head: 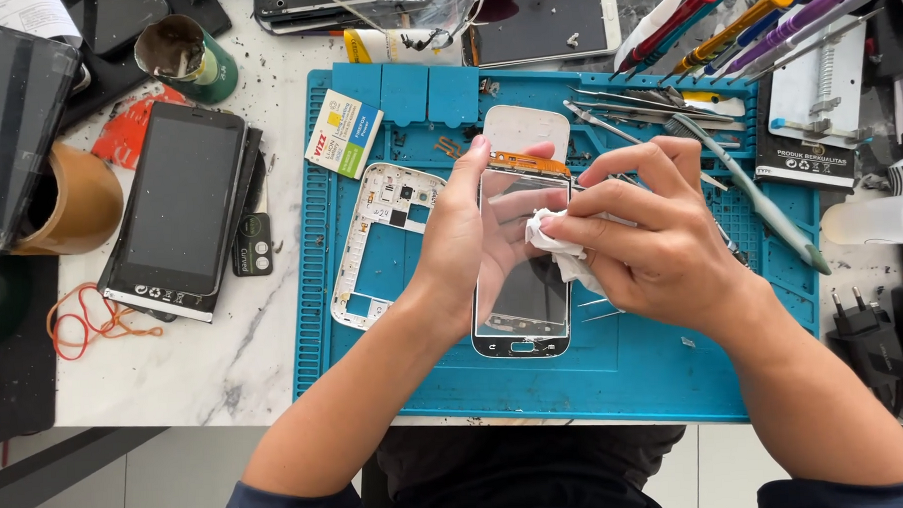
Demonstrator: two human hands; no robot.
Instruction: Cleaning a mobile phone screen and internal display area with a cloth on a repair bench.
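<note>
— Now, what sits between the fingers?

— A phone glass panel (pixel 522 272), white-framed and clear in the middle, with an orange flex strip across its top edge. The left hand (pixel 471 238) has its fingers clamped on the panel's left side, thumb behind. The right hand (pixel 661 242) has its fingers pinched together on a crumpled white wipe (pixel 556 242), pressed against the glass.

— And around them?

— Just left of the left fingers lies a white phone frame (pixel 381 241) on the blue mat (pixel 656 372). Beyond the right fingers rest tweezers (pixel 617 118). Well left, on the marble worktop (pixel 205 363), lies a dark phone (pixel 175 209).
</note>
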